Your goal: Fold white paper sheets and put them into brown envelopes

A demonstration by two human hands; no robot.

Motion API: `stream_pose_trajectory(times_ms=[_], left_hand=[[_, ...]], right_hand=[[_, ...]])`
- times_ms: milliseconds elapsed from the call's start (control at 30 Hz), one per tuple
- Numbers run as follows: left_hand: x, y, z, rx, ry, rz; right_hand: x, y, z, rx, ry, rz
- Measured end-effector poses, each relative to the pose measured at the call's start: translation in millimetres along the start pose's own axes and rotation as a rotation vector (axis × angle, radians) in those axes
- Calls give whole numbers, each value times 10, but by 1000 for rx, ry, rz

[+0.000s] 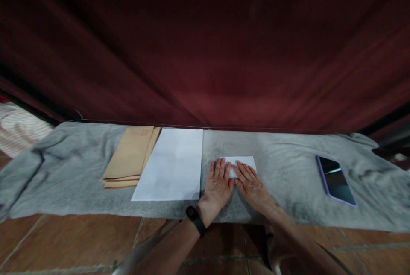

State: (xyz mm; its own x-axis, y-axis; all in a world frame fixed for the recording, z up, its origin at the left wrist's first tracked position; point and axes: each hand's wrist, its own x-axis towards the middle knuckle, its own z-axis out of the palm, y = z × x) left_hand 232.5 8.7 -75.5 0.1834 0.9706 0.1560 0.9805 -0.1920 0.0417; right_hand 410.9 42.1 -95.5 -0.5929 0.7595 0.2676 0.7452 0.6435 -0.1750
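A small white folded-looking sheet of paper (238,159) lies on the grey cloth, partly covered by both hands. My left hand (220,181) rests flat on its left part, fingers stretched forward; a black band is on that wrist. My right hand (251,183) presses flat on the right part, fingers also stretched out. The two thumbs almost meet over the paper's near edge. To the left of my left hand lies a larger white sheet of paper (173,164), flat and apart from the hand.
Brown envelopes (130,151) are stacked beside the large sheet, at its left. A phone in a purple case (336,181) lies at the right. The grey cloth (285,159) covers the work surface. A dark red curtain (218,61) hangs behind; floor tiles (73,241) show in front.
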Motion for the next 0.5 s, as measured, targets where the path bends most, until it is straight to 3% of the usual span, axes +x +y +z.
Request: stream_pose_trajectory(times_ms=[267,500], left_hand=[[59,-101,12,13,10,-19],[157,-201,-10,44,-50,-29]], right_hand=[[-33,86,-3,-55,14,84],[-56,175,5,-103,48,125]])
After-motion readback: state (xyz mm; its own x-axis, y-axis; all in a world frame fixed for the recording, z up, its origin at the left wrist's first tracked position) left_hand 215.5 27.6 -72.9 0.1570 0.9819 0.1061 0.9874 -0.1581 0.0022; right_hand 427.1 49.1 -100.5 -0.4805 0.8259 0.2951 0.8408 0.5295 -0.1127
